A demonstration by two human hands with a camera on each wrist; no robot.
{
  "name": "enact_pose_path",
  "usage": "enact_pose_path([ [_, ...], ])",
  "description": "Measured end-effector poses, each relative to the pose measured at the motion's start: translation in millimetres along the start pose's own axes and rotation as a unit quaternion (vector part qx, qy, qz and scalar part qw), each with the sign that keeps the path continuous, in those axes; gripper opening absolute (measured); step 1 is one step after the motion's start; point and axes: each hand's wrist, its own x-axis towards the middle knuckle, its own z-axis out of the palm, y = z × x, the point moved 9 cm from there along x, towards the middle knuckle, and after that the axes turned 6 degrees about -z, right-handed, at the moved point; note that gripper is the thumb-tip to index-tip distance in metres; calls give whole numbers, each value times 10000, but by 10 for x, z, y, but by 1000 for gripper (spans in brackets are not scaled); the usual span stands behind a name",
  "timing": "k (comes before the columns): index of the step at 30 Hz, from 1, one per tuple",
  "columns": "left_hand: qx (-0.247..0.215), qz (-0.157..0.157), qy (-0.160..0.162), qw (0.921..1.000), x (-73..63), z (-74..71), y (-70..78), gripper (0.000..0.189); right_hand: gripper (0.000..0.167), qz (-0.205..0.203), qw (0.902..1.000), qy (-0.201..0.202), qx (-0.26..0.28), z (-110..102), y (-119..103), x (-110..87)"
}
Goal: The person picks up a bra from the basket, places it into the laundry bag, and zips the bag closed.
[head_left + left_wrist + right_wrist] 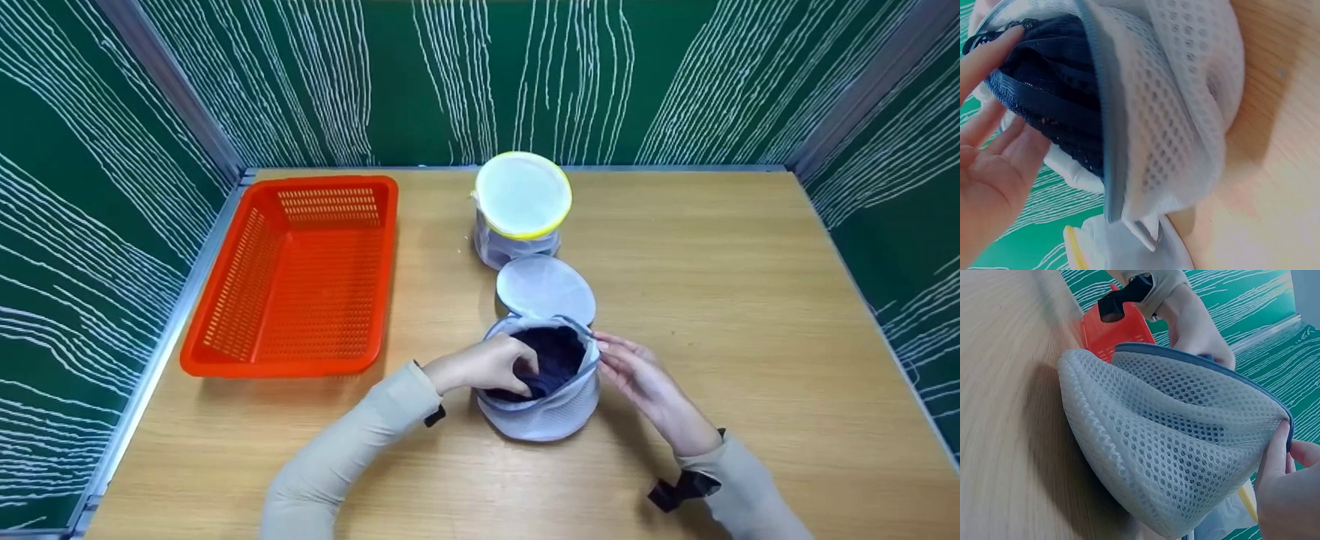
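Right of the orange basket, my left fingers pinch dark cloth inside the mesh bag; my right fingers pinch its zipped rim. Both look light and floppy; the stiffer rim seems the best hold.

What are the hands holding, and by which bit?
The right hand pinches the mesh bag by its blue rim. The left hand seems to pinch the dark cloth inside by an edge.

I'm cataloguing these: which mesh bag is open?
The blue-edged bag the right hand pinches; its lid is folded back. The yellow-rimmed bag is covered.
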Motion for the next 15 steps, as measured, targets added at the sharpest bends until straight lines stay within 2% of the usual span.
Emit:
enact_pose_path([
  [3, -47, 31, 15, 10000, -49, -10, 22, 17, 30, -41, 9998, 126, -127, -15, 2, 0],
  [5, 101, 97, 24, 9999, -61, -3, 49, 14, 31, -36, 9997, 167, -149, -13, 5, -10],
  [10, 465, 231, 13, 9987, -31, 42, 121, 8, 30, 119, 9999, 78, 87, 28, 28, -51],
  [15, 814, 173, -34, 9965, 26, 90, 166, 6, 26, 297, 9990, 139, 298, 61, 63, -73],
])
